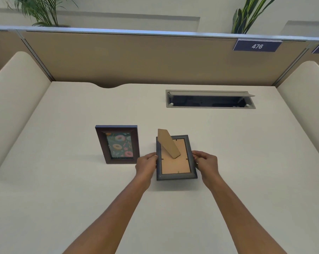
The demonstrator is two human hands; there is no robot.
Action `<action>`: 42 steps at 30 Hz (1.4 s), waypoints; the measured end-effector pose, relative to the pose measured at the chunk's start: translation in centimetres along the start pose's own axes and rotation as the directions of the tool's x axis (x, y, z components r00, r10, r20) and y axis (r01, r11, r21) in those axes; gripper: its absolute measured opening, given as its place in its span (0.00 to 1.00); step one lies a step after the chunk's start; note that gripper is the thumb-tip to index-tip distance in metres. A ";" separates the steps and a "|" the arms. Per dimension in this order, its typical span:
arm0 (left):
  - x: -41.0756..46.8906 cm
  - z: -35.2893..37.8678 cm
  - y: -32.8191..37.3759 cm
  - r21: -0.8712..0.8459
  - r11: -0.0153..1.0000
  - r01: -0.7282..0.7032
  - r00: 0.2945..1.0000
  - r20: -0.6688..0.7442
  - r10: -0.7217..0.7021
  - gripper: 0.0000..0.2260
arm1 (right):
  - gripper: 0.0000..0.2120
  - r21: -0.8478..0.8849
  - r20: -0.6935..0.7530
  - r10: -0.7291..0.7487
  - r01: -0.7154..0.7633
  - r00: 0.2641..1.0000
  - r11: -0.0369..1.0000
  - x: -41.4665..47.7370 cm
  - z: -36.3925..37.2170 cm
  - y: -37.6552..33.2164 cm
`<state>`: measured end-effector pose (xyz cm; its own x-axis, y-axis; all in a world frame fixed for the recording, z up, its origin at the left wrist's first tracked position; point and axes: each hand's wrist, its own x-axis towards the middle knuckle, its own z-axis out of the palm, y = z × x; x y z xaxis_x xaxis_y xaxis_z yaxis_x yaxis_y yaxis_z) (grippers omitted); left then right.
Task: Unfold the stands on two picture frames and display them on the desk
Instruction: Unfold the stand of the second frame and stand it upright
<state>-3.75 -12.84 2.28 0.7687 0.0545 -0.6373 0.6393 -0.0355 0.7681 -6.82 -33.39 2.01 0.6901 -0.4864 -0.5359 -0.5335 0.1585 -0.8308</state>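
A dark brown picture frame [118,144] with a doughnut print stands upright on the cream desk [63,180], facing me, left of centre. A grey frame [176,158] is held with its cardboard back toward me. Its brown cardboard stand [168,143] sticks out from the back, unfolded and angled up to the left. My left hand [146,166] grips the grey frame's left edge and my right hand [205,163] grips its right edge. The grey frame's picture side is hidden.
An open cable slot [210,100] with a raised grey lid is set into the desk at the back right. A tan partition [136,57] with a "476" label [257,46] closes the back. Padded cream side panels [14,99] flank the desk. Plants stand behind the partition.
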 end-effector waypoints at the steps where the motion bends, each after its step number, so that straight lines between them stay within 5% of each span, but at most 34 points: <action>1: 0.1 -0.2 0.3 -0.054 0.999 -0.001 1.000 0.012 0.001 0.15 | 0.15 0.055 0.027 -0.006 0.004 1.000 0.999 -0.2 -0.1 -0.5; 11: -0.5 -0.3 1.8 -0.413 0.911 0.005 0.999 0.050 0.017 0.06 | 0.15 0.351 0.174 -0.089 0.022 0.981 0.936 -1.4 -0.1 -2.8; 15: -0.4 0.0 1.5 -0.369 0.928 -0.040 0.996 0.059 0.067 0.07 | 0.07 0.391 0.169 -0.123 0.048 0.978 0.919 -1.1 0.2 -1.9; 42: 0.9 0.1 0.9 0.015 0.989 -0.148 0.983 -0.104 0.149 0.14 | 0.09 0.084 0.120 -0.257 0.248 0.959 0.965 1.1 2.2 0.6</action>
<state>-2.47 -12.92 2.43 0.8491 0.1520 -0.5059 0.5186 -0.0582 0.8530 -5.27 -31.93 0.60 0.8575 -0.4038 -0.3189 -0.3028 0.1050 -0.9473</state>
